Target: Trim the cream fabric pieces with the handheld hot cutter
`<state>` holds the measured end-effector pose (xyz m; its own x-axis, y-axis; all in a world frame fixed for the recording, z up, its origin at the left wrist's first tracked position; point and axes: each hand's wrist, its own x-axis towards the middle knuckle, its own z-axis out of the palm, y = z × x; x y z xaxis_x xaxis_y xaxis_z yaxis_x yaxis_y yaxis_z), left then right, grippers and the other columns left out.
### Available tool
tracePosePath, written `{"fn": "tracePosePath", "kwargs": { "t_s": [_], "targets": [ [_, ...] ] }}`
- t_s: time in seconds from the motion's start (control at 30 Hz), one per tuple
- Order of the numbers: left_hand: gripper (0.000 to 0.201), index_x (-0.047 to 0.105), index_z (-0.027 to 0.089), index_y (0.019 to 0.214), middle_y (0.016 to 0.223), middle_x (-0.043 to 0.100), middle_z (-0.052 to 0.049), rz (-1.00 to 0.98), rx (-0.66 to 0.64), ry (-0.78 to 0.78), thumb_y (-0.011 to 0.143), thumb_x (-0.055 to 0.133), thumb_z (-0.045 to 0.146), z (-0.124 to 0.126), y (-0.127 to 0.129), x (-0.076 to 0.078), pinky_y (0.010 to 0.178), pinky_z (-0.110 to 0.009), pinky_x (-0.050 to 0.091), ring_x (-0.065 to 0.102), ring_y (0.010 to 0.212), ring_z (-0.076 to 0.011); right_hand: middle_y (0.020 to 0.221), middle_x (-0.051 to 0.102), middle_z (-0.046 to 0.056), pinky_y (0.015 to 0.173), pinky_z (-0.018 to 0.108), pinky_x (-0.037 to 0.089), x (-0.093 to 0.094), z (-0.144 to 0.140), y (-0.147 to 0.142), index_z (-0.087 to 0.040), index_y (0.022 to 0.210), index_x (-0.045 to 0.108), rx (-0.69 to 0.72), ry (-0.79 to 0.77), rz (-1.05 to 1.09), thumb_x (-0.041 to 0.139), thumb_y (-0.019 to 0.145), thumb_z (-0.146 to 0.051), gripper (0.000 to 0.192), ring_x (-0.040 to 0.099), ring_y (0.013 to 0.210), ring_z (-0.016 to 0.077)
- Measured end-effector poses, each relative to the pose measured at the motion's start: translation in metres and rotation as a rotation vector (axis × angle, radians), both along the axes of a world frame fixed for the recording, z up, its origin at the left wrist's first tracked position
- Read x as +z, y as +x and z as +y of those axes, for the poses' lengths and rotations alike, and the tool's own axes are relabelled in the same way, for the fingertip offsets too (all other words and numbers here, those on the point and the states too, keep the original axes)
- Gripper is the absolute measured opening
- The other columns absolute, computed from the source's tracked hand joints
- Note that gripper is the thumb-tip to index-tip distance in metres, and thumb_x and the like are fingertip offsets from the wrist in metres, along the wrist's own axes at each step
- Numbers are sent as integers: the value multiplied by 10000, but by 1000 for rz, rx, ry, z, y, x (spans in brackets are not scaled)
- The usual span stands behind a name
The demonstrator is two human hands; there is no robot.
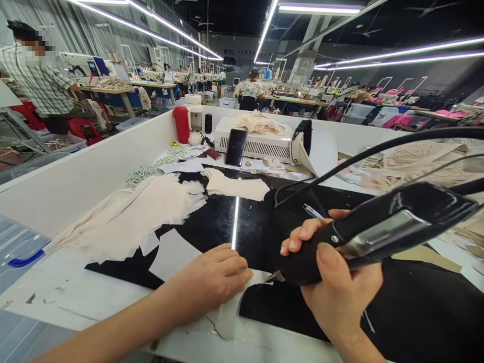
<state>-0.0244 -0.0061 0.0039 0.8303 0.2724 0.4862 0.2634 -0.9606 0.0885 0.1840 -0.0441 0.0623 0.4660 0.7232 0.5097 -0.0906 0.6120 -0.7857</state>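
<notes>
My right hand (340, 282) is wrapped around a thick black handheld cutter (302, 257) with a pointed metal tip and a cable at its rear. The tip touches the edge of a pale, thin sheet piece (230, 315) on the black work surface (287, 312). My left hand (217, 275) lies palm down on that pale piece, just left of the tip, fingers stretched out. Left of it is a white cut piece (174, 254). Beyond lie a fanned stack of cream fabric pieces (136, 212) and a smaller cream piece (238, 185).
At the back stand a phone (236, 147), a white vented box (260, 143), a red cup (181, 123) and a jar (194, 112). A black cable (363, 151) arches over the right side. A white wall (94, 166) borders the table. Other people sit at sewing machines beyond.
</notes>
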Motion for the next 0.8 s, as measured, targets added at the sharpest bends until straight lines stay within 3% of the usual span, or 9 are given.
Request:
{"fn": "tracePosePath", "kwargs": {
  "t_s": [0.2, 0.5, 0.8],
  "targets": [
    [397, 622, 62, 1389, 1192, 726, -128, 64, 207, -54, 1002, 632, -28, -21, -3, -2, 907, -356, 669, 723, 1039, -255, 842, 733, -39, 570, 350, 648, 1, -6, -1, -293, 1193, 703, -27, 0, 3, 937, 874, -357, 400, 698, 625, 174],
    [371, 680, 129, 1204, 1131, 732, -84, 84, 225, -166, 932, 576, -101, -27, -6, -1, 775, -330, 690, 735, 964, -239, 851, 716, -19, 568, 370, 637, -2, -18, -2, -294, 1215, 687, -70, 1, -21, 913, 913, -345, 381, 697, 634, 191],
    [360, 691, 33, 1221, 1068, 777, -116, 152, 205, 147, 933, 520, -98, -29, -3, 3, 835, -349, 683, 761, 904, -244, 828, 736, -22, 534, 342, 646, 0, -26, -8, -276, 1200, 686, -83, 11, 11, 946, 872, -338, 422, 707, 620, 183]
  ]
}}
